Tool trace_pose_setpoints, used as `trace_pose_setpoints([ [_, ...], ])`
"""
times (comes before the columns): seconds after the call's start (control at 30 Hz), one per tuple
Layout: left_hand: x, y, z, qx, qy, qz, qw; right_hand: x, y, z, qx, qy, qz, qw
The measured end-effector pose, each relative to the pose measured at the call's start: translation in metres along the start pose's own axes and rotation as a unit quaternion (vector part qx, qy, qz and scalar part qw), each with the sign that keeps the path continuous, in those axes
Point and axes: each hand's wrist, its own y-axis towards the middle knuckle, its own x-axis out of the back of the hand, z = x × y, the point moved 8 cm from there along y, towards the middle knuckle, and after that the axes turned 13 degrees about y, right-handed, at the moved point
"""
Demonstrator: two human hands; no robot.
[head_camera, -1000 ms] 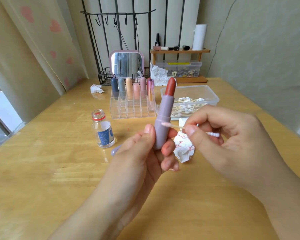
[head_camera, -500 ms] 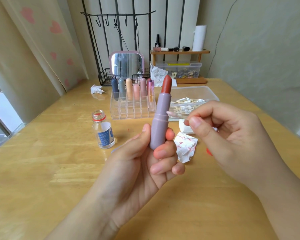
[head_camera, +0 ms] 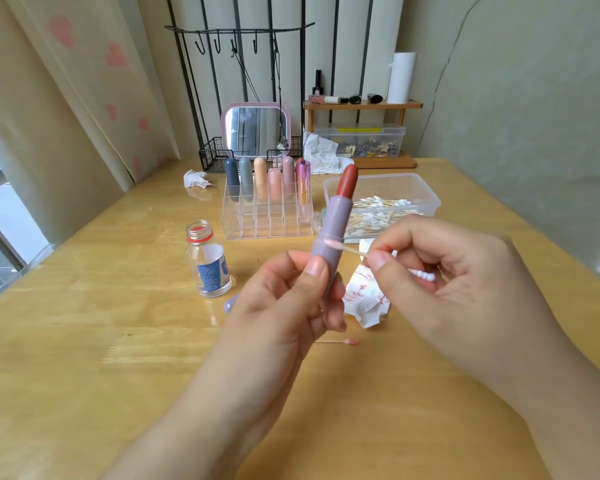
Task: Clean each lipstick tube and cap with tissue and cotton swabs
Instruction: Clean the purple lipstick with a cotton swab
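Observation:
My left hand (head_camera: 284, 306) grips an upright lilac lipstick tube (head_camera: 329, 226) with its red-brown bullet wound out. A cotton swab (head_camera: 340, 244) is pinched in my right hand (head_camera: 458, 289), and its pink-stained tip touches the tube at the ridge above my left thumb. Under my left hand the lilac cap (head_camera: 230, 304) lies on the table, mostly hidden. A crumpled tissue (head_camera: 364, 299) with red smears lies behind my hands. A used swab (head_camera: 340, 341) rests on the table below it.
A clear acrylic organizer (head_camera: 267, 216) holds several capped lipsticks. A clear box of cotton swabs (head_camera: 381, 199) stands to its right, and an open small bottle (head_camera: 209, 261) to its left. A mirror (head_camera: 255, 131), a wire basket, crumpled tissues and a wooden shelf stand at the back.
My right hand drew the swab away from the tube, then brought it back; its tip now touches the tube's ridge again. My left hand tilted the tube slightly.

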Motion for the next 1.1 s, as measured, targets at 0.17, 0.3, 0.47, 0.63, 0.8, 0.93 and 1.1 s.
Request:
trace_pose_setpoints([
  [0.17,0.007,0.000,-0.008,-0.061,0.098,-0.031,0.993,-0.001,0.000,0.003,0.010,-0.008,-0.003,1.000],
  [0.3,0.007,-0.002,-0.009,-0.088,0.136,-0.044,0.986,-0.004,-0.002,0.007,0.024,-0.037,-0.008,0.999],
  [0.47,0.010,-0.002,-0.013,-0.104,0.181,-0.077,0.975,-0.003,-0.002,0.008,0.017,-0.026,-0.013,0.999],
  [0.63,0.014,0.001,-0.007,-0.061,0.124,-0.094,0.986,-0.005,-0.001,0.000,-0.001,-0.044,0.001,0.999],
  [0.8,0.033,0.009,-0.006,-0.049,0.036,-0.150,0.987,0.006,0.002,-0.028,-0.088,-0.018,-0.021,0.996],
  [0.93,0.043,0.017,0.003,-0.035,0.066,-0.155,0.985,0.010,0.000,-0.054,-0.172,0.001,-0.021,0.985],
  [1.1,0.045,0.024,0.010,-0.005,0.171,-0.153,0.973,0.002,-0.010,-0.078,-0.256,0.049,0.018,0.965],
])
